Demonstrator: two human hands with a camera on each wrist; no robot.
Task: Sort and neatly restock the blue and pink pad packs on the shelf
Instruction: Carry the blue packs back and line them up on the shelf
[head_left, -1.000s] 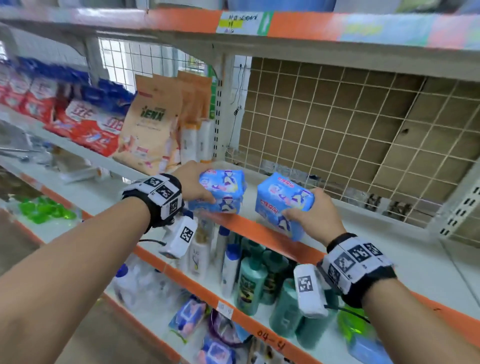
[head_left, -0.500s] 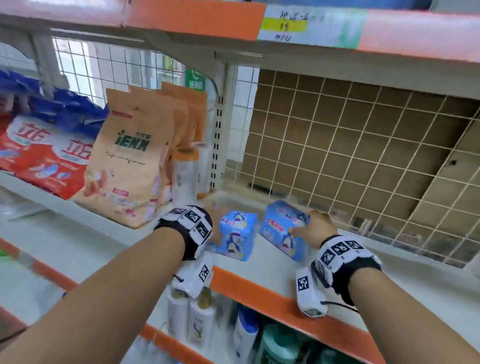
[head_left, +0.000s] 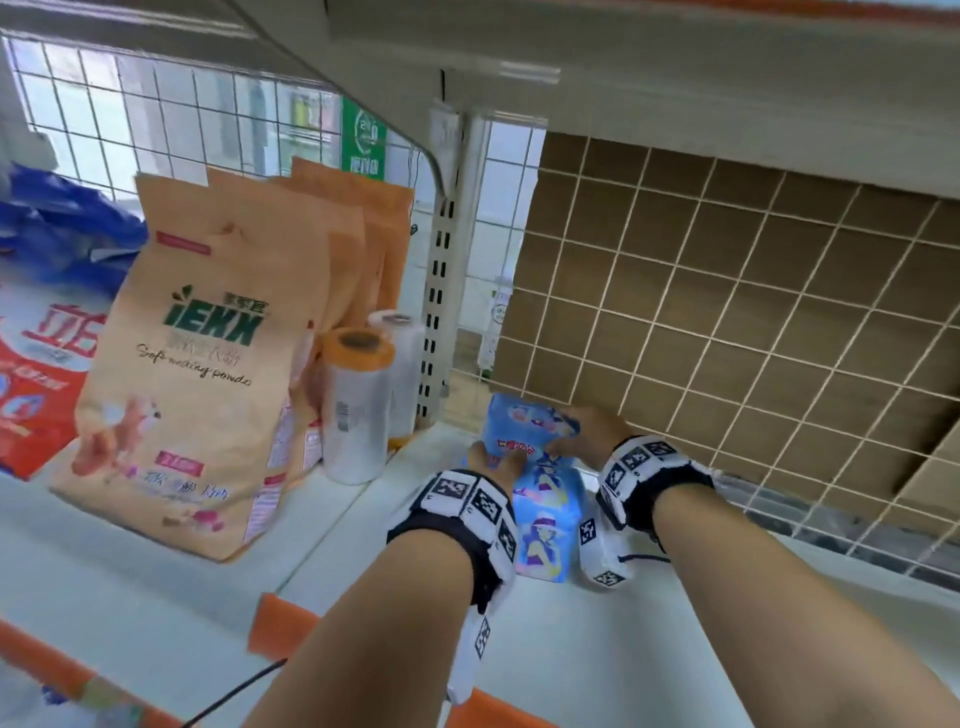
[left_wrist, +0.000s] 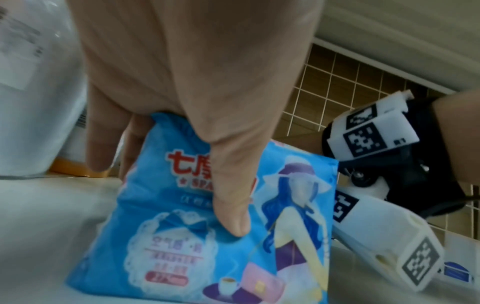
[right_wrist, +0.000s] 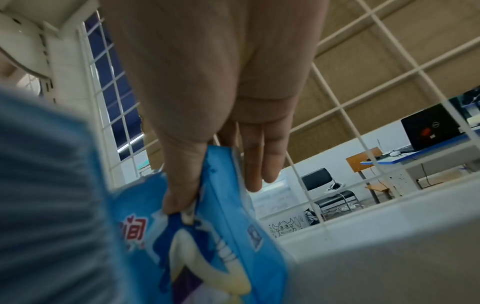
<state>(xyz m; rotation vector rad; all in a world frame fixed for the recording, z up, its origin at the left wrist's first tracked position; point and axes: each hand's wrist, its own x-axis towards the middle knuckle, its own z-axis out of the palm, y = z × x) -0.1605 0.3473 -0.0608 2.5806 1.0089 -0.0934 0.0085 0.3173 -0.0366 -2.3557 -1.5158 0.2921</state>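
Two blue pad packs stand on the white shelf (head_left: 727, 649) near its back left corner, one behind the other. My left hand (head_left: 498, 457) (left_wrist: 168, 185) grips the front pack (head_left: 545, 525) (left_wrist: 182, 236), thumb across its printed face and fingers behind it. The rear pack (head_left: 524, 426) (right_wrist: 221, 236) is pinched at its top by my right hand (head_left: 587, 431) (right_wrist: 218, 191), thumb in front and fingers behind. It stands close to the wire grid back (head_left: 727, 312). No pink pack is in view.
Tan stand-up bags (head_left: 208, 364) and two white rolls (head_left: 358, 410) stand left of the slotted upright post (head_left: 441, 291). Red packs (head_left: 36, 374) lie at the far left. The upper shelf (head_left: 623, 62) hangs low overhead. Bare shelf stretches to the right.
Both hands carried the two blue packs from the shelf's front edge deep toward the back left corner. The packs were side by side and now stand one behind the other.
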